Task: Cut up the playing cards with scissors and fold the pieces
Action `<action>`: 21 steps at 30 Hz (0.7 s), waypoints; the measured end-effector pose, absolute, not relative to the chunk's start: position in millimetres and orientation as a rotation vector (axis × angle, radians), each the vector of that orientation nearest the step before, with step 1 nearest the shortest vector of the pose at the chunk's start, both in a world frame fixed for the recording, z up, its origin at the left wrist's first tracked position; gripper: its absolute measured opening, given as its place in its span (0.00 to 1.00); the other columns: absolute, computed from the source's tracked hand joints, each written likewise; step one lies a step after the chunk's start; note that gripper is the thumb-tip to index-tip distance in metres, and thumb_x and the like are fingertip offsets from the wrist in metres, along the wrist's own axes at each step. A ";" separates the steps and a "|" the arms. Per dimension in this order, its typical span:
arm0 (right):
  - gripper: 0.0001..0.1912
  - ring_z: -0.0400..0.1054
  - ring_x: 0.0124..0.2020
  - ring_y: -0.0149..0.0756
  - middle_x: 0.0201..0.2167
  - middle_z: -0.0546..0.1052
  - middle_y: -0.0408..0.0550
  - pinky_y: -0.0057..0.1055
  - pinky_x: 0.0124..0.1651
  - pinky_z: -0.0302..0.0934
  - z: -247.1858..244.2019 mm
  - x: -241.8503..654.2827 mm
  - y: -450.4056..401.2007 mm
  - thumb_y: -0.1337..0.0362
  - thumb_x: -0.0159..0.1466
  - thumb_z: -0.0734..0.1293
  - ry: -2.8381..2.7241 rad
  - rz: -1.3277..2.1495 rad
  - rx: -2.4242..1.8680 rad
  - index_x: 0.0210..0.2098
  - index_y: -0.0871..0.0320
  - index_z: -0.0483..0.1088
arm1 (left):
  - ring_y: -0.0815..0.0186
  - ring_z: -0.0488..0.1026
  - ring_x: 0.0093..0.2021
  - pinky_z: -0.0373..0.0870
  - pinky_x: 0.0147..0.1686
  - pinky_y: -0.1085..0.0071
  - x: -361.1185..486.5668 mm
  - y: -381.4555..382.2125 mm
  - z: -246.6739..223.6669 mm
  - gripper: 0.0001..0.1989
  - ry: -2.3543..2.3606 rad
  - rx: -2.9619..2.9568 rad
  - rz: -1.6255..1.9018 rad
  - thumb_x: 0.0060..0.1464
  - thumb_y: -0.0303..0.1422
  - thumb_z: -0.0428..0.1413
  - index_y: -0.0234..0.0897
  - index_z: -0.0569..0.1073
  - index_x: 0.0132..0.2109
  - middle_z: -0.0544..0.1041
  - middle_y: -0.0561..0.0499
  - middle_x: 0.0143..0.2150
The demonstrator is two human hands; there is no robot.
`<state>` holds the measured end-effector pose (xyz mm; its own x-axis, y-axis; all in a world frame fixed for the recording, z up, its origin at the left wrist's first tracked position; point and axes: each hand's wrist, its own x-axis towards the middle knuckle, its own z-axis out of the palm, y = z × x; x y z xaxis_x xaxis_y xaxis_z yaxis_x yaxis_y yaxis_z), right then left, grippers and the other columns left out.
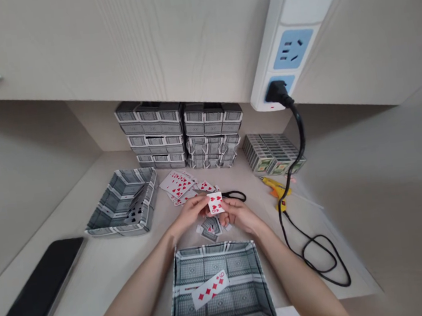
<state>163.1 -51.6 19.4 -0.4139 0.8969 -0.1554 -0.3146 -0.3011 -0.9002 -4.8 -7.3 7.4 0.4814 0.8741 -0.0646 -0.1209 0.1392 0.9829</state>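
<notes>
In the middle of the desk, my left hand (193, 211) and my right hand (240, 214) pinch a small piece of playing card (215, 202) with red hearts from its two sides. Right behind it, black-handled scissors (236, 194) lie partly hidden by the card and my fingers. Beneath my hands are several small card pieces (208, 228), mostly back side up. Playing cards (178, 183) lie face up in a loose pile behind my left hand. Between my forearms stands a box made of cards (242, 275), with a diamond card strip (210, 289) in it.
Left stands another card box (122, 231) with cards inside, near a black flat object (40, 291). Stacked card boxes (155, 133) line the back beside card packs (273, 154). A yellow glue gun (279, 193) trails its black cord (301, 138) up to a power strip (285, 39).
</notes>
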 end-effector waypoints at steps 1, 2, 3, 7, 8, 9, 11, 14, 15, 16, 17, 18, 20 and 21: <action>0.18 0.65 0.18 0.26 0.24 0.75 0.48 0.23 0.21 0.59 19.7 162.7 -52.1 0.52 0.56 0.65 -1.050 1.832 -0.870 0.34 0.62 0.67 | 0.74 0.63 0.22 0.59 0.23 0.77 -4.8 -7.7 7.7 0.16 0.761 1.186 0.816 0.47 0.42 0.55 0.30 0.70 0.28 0.67 0.53 0.22; 0.18 0.65 0.17 0.27 0.24 0.75 0.48 0.24 0.21 0.59 20.0 162.1 -52.5 0.51 0.56 0.65 -1.046 1.833 -0.867 0.33 0.62 0.67 | 0.74 0.63 0.22 0.59 0.24 0.76 -4.8 -8.0 8.0 0.16 0.742 1.153 0.802 0.46 0.42 0.56 0.30 0.70 0.28 0.68 0.53 0.22; 0.18 0.66 0.17 0.27 0.24 0.75 0.48 0.24 0.21 0.59 20.2 161.5 -52.8 0.51 0.56 0.65 -1.043 1.833 -0.863 0.33 0.62 0.66 | 0.74 0.63 0.22 0.60 0.24 0.76 -4.7 -8.2 8.4 0.16 0.729 1.121 0.792 0.46 0.42 0.56 0.30 0.71 0.29 0.68 0.53 0.22; 0.19 0.67 0.17 0.28 0.21 0.74 0.45 0.23 0.21 0.59 19.3 159.1 -52.2 0.50 0.55 0.65 -1.046 1.781 -0.899 0.32 0.61 0.64 | 0.74 0.64 0.22 0.59 0.23 0.77 -5.0 -7.9 10.8 0.15 0.732 1.095 0.815 0.45 0.41 0.57 0.30 0.70 0.28 0.68 0.54 0.21; 0.19 0.66 0.17 0.28 0.19 0.74 0.44 0.23 0.21 0.59 18.3 158.7 -51.5 0.50 0.55 0.65 -1.056 1.746 -0.931 0.31 0.61 0.63 | 0.74 0.64 0.22 0.59 0.22 0.77 -5.3 -7.7 11.8 0.15 0.743 1.123 0.828 0.45 0.41 0.57 0.30 0.71 0.28 0.68 0.54 0.21; 0.19 0.66 0.16 0.28 0.18 0.73 0.43 0.24 0.21 0.59 16.9 158.6 -50.6 0.49 0.54 0.65 -1.072 1.701 -0.971 0.30 0.60 0.62 | 0.74 0.65 0.22 0.59 0.22 0.78 -5.6 -7.8 13.0 0.14 0.753 1.160 0.832 0.45 0.40 0.57 0.30 0.71 0.28 0.69 0.54 0.21; 0.19 0.65 0.15 0.29 0.15 0.71 0.40 0.25 0.20 0.59 13.6 159.7 -48.7 0.48 0.55 0.63 -1.140 1.596 -1.068 0.29 0.59 0.61 | 0.74 0.65 0.22 0.60 0.22 0.78 -6.2 -8.2 15.4 0.13 0.767 1.239 0.814 0.44 0.38 0.58 0.30 0.72 0.30 0.70 0.53 0.21; 0.16 0.63 0.13 0.31 0.12 0.69 0.39 0.27 0.20 0.58 11.1 167.3 -46.3 0.50 0.59 0.59 -1.374 1.297 -1.276 0.31 0.59 0.64 | 0.71 0.68 0.22 0.64 0.23 0.76 -6.9 -8.6 17.9 0.13 0.799 1.283 0.802 0.44 0.38 0.58 0.31 0.72 0.31 0.73 0.52 0.22; 0.15 0.62 0.14 0.31 0.13 0.69 0.40 0.28 0.21 0.58 11.6 171.6 -45.7 0.52 0.60 0.59 -1.485 1.117 -1.353 0.31 0.59 0.66 | 0.70 0.69 0.22 0.65 0.23 0.75 -7.3 -8.2 18.2 0.12 0.821 1.269 0.819 0.44 0.38 0.58 0.31 0.71 0.31 0.74 0.52 0.22; 0.13 0.64 0.18 0.32 0.17 0.71 0.43 0.30 0.25 0.59 12.9 176.7 -45.2 0.55 0.60 0.60 -1.590 0.884 -1.415 0.31 0.59 0.68 | 0.70 0.70 0.22 0.66 0.23 0.74 -7.9 -7.4 18.4 0.12 0.851 1.249 0.846 0.44 0.39 0.57 0.32 0.71 0.30 0.74 0.52 0.22; 0.11 0.67 0.25 0.35 0.24 0.74 0.47 0.32 0.31 0.61 14.6 182.1 -44.8 0.57 0.59 0.61 -1.679 0.672 -1.448 0.32 0.58 0.69 | 0.69 0.70 0.22 0.66 0.23 0.74 -8.7 -6.3 18.5 0.12 0.886 1.227 0.877 0.45 0.39 0.57 0.33 0.70 0.29 0.74 0.52 0.21; 0.09 0.67 0.32 0.37 0.30 0.75 0.49 0.34 0.37 0.60 16.4 187.7 -44.4 0.60 0.59 0.62 -1.765 0.522 -1.469 0.33 0.58 0.70 | 0.69 0.70 0.21 0.66 0.21 0.74 -9.7 -4.9 18.4 0.12 0.924 1.211 0.910 0.44 0.39 0.57 0.33 0.69 0.28 0.74 0.53 0.20; 0.08 0.64 0.40 0.41 0.34 0.75 0.50 0.37 0.43 0.58 19.0 197.5 -43.4 0.63 0.56 0.65 -1.907 0.388 -1.507 0.35 0.58 0.71 | 0.69 0.69 0.18 0.64 0.19 0.76 -11.8 -2.1 18.2 0.12 0.989 1.197 0.973 0.44 0.39 0.57 0.34 0.68 0.27 0.73 0.54 0.18; 0.10 0.64 0.41 0.42 0.35 0.75 0.50 0.38 0.44 0.57 19.4 201.2 -42.8 0.64 0.55 0.66 -1.952 0.371 -1.539 0.36 0.58 0.71 | 0.70 0.69 0.18 0.63 0.18 0.76 -12.7 -0.8 18.0 0.12 1.010 1.195 0.996 0.44 0.39 0.57 0.34 0.68 0.27 0.73 0.54 0.17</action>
<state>201.2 -42.8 19.4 -0.1310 0.9470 0.2933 0.7736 0.2826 -0.5671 -12.7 -0.8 18.0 0.2516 0.9645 -0.0798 -0.0659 0.0993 0.9929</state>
